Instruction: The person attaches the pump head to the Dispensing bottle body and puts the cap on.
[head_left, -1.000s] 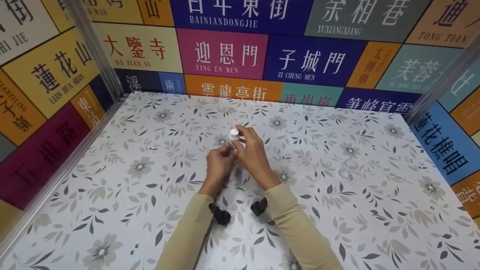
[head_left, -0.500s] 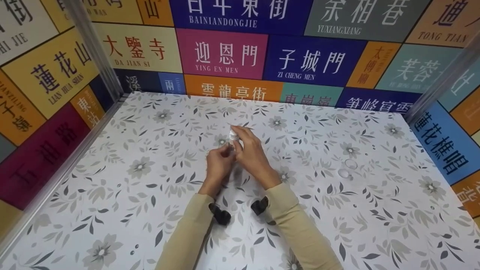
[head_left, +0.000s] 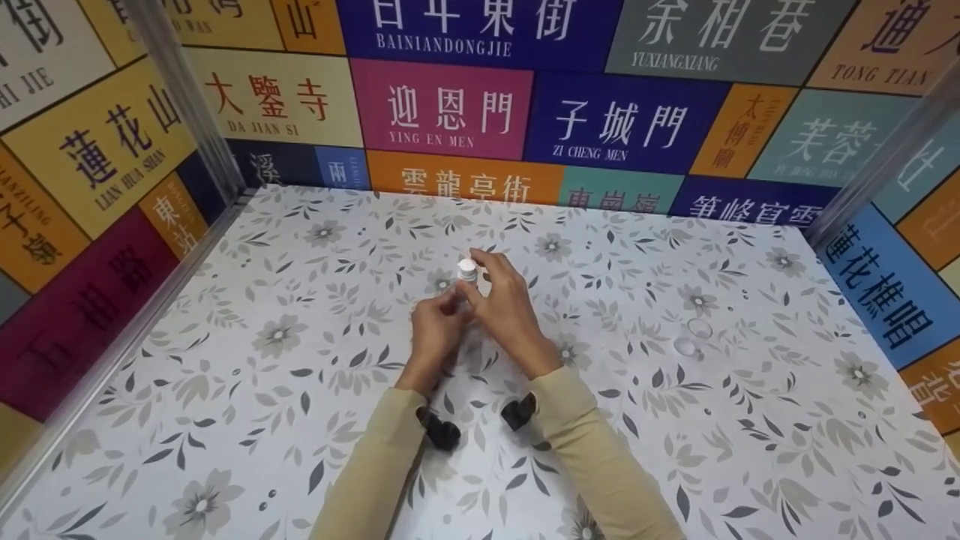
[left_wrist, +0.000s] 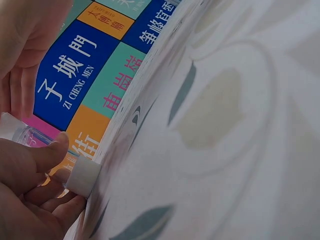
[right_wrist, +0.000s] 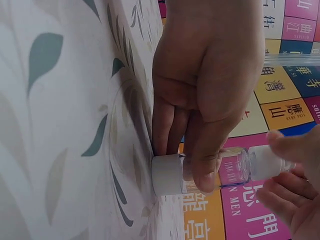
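Note:
A small clear bottle with a white bottom cap and a white top stands upright near the middle of the table. Low on its body, the thumb and fingers of my left hand grip it, the white bottom cap at the tabletop. My right hand is at the white top, its thumb on one side and fingers on the other, spread loosely around it. From the head view the white top shows between them, while much of the clear body is hidden by the hands.
On the right of the table lies a clear round piece beside a clear ring shape. The floral tablecloth meets sign-printed walls at the back and sides. A black camera is strapped at the left wrist.
Half a second ago my right fingers closed over the white top; now they have spread and more of it shows. My left hand keeps its hold.

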